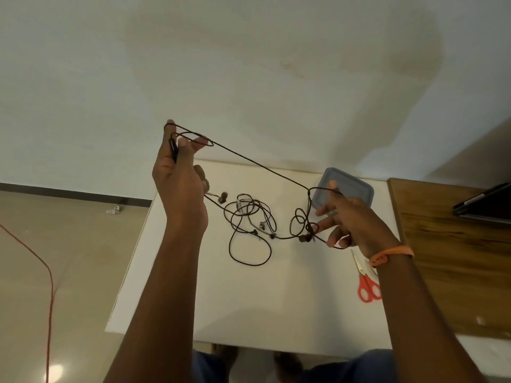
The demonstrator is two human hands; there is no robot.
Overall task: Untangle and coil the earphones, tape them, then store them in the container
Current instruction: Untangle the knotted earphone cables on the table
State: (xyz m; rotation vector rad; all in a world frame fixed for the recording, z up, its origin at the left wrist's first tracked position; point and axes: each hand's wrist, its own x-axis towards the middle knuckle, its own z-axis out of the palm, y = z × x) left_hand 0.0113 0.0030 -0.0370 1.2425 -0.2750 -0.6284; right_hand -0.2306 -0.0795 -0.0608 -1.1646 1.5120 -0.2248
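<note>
Black tangled earphone cord [250, 217] stretched between left hand [179, 172], pinching loops, and right hand [347, 217], fingers hooking cord; remainder heaped on white table [276, 299]. One grey lidded plastic container [351, 186] behind; one pair red-handled scissors [366, 283] beside wrist.

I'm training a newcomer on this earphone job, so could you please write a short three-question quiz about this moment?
1. True or false: the grey-blue lidded plastic container is open.
2. Which hand is raised higher, holding loops of the thin black earphone cable?
   A. left hand
   B. right hand
3. Fill in: the red-handled scissors lie on the white table, partly hidden under the ____ forearm.

Key:
1. False; its lid is on.
2. A; the cable runs taut from it down to the right hand, and the rest lies tangled on the table.
3. right
</note>
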